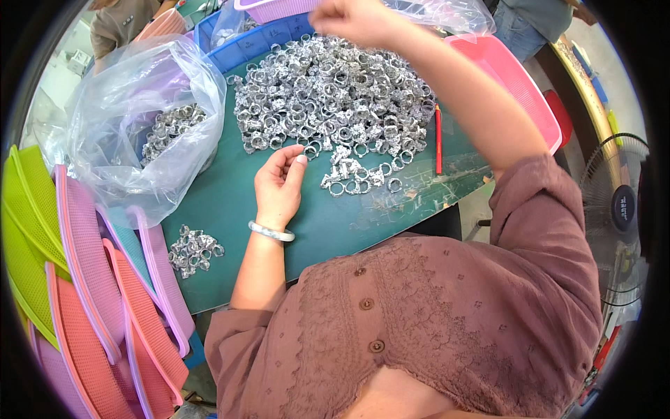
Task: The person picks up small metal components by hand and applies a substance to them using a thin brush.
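Observation:
A big heap of silver metal rings (335, 91) covers the far middle of the green table. At its near left edge is my left hand (278, 185), a pale bangle (271, 231) on the wrist. Its fingers are curled with the thumb against them, close to a ring (312, 149); whether anything is held is hidden. My right hand (359, 21) is stretched out beyond the heap, over the edge of a blue bin (258, 45). Those fingers are bent together, and what they hold, if anything, cannot be made out.
Left of the heap stands a clear plastic bag (105, 153) with more rings. A small ring pile (194, 250) lies near the table's left edge, beside stacked coloured baskets (91, 265). A red pencil (438, 140), a pink basket (516, 91) and a fan (621, 209) are at right.

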